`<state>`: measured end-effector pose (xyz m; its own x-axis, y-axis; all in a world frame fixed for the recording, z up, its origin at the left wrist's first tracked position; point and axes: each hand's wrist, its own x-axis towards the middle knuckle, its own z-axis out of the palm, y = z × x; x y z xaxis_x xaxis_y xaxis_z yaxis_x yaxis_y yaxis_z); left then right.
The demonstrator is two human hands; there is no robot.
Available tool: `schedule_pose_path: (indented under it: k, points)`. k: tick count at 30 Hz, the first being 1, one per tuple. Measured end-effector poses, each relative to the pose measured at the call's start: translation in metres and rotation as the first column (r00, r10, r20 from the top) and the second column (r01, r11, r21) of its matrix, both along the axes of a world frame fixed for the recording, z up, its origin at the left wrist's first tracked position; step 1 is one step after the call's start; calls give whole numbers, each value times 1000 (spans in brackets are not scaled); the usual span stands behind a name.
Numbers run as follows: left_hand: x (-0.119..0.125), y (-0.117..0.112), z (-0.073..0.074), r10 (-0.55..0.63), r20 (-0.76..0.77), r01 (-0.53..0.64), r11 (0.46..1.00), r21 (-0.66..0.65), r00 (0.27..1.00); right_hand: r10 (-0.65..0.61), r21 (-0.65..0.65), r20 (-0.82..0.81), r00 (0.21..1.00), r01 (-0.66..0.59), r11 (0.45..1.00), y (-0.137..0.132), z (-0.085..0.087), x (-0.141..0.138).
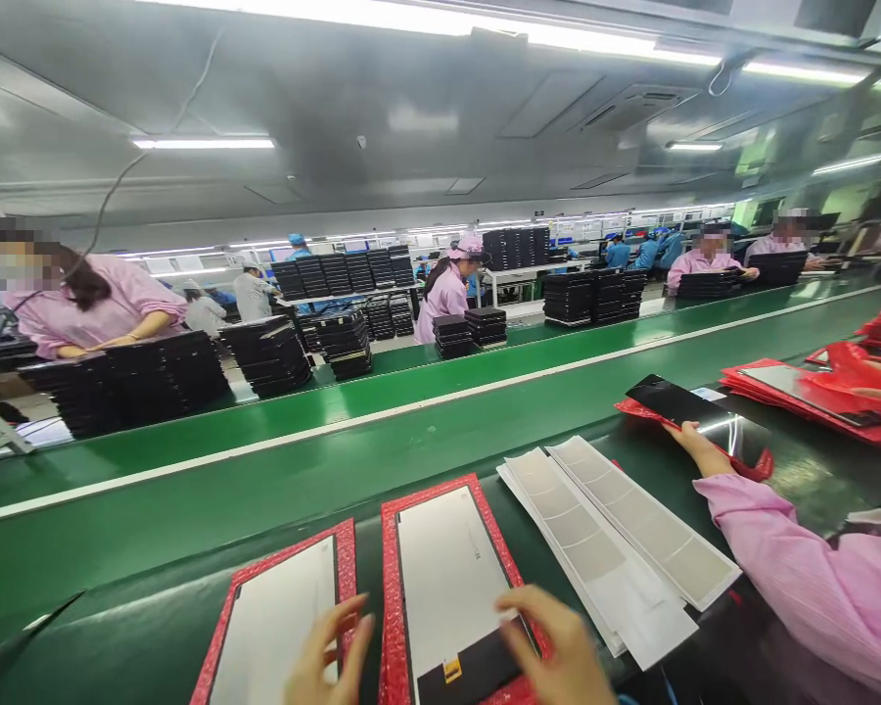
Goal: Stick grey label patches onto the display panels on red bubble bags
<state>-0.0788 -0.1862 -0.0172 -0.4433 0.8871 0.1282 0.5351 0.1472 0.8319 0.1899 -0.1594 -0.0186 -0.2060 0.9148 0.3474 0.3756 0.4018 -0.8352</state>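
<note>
hovering open, the left hand and right hand flanked a thin white panel on red backing; a slip could have scratched it.

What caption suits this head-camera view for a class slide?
Left hand and right hand flank a display panel on a green conveyor belt.

Long green belt: 2 flat screens on red mats, white strip sheets beside, more red mats at R.
</note>
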Motion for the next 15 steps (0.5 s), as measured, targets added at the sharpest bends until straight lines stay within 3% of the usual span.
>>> schedule_pose_path:
  k: [1, 3, 5, 6, 9, 12, 15]
  points:
    - [32, 12, 9, -172, 128, 172, 985, 11, 977, -144, -16, 17, 989, 145, 989, 6, -1, 26]
    - [98, 37, 20, -460, 300, 478, 878, 13, 836, -401, 6, 60, 914, 401, 916, 18, -13, 70]
    - [156, 63, 18, -584, 333, 630, 776, -40, 741, -469, 32, 133, 873, 470, 882, 30, -33, 97]
    - [179, 75, 12, -600, 333, 664, 737, -123, 728, -468, 45, 161, 869, 468, 883, 34, -44, 105]
    - [225, 102, -12, -573, 341, 655, 725, -212, 745, -431, 81, 212, 877, 424, 902, 39, -65, 110]
    - [242, 112, -29, -557, 345, 643, 733, -222, 755, -404, 99, 225, 887, 392, 915, 37, -67, 106]
    - [245, 112, -33, -558, 346, 641, 740, -202, 754, -383, 96, 219, 897, 371, 924, 36, -62, 106]
